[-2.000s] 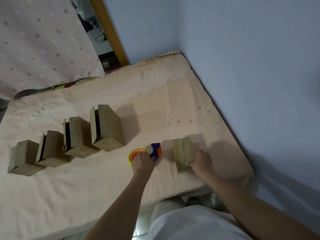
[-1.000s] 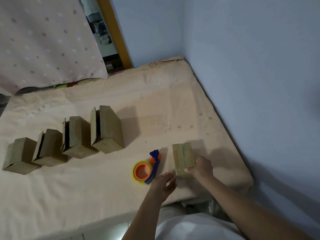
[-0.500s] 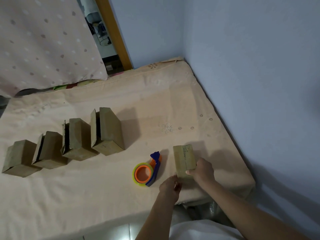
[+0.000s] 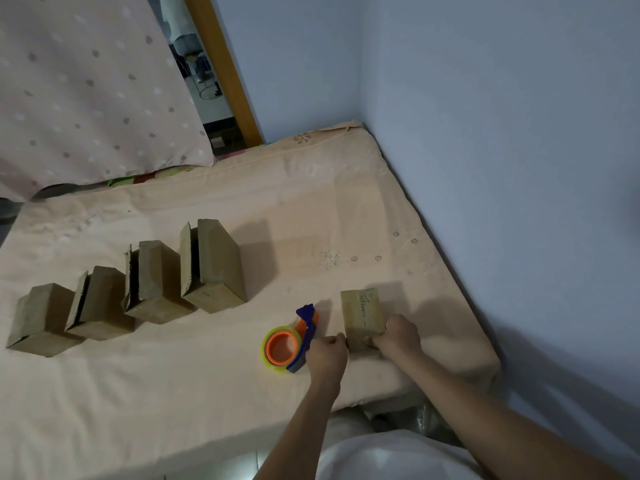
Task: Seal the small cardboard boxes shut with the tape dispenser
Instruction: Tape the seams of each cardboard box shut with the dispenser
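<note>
A small cardboard box (image 4: 361, 313) lies on the mattress (image 4: 242, 393) near its front right corner. My right hand (image 4: 398, 336) grips its near right end. My left hand (image 4: 327, 353) has its fingers curled against the box's near left edge. The tape dispenser (image 4: 291, 341), blue and orange with a yellowish tape roll, lies on the sheet just left of my left hand, with neither hand on it. Several more cardboard boxes (image 4: 211, 265) stand in a row at the left, some with a flap ajar.
The blue wall (image 4: 502, 168) runs along the mattress's right edge. A dotted pink curtain (image 4: 86, 91) hangs at the back left beside a wooden door frame (image 4: 221, 67). The mattress's front edge is close to my body.
My left hand let go of the tape dispenser, left it on the sheet and moved right to the small box's near left edge. My right hand stayed on the box.
</note>
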A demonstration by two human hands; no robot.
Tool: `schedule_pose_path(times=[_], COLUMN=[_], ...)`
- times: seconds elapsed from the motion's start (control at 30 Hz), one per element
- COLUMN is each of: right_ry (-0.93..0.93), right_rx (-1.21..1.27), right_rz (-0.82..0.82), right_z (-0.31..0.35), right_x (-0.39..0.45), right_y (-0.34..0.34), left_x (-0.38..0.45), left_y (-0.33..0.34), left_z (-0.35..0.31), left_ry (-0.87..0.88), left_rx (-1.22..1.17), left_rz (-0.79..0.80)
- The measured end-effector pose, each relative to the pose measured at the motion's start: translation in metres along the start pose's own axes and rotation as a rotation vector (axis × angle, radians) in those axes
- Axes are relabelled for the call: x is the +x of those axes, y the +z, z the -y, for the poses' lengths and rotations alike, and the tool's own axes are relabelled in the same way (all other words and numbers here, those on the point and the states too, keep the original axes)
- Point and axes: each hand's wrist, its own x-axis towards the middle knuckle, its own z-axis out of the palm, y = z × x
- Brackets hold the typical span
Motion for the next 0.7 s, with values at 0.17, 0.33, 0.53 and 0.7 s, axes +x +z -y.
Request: schedule_pose_path(times=[0.17, 0.33, 0.53, 0.7], right_ry=[0.029, -0.053, -0.041, 0.016], right_rx=[0.303, 0.580, 0.522, 0.494], right_rz=[0.085, 0.161, 0.143, 0.223], right_z=[0.003, 0.011, 0.006, -0.002], right_x=[0.005, -0.010, -0.011, -0.003], right_y=[-0.028, -0.054, -0.049, -0.039], left_x=[-0.001, 0.002, 0.010, 0.013], left_y=[-0.014, -0.037, -0.038, -0.030], left_z=[-0.019, -0.040, -0.028, -0.008], left_ry=[0.064, 0.256, 0.207, 0.142], left_rx=[-0.230, -0.290, -0.284, -0.362], left_rz=[0.074, 0.170, 0.206, 0.329])
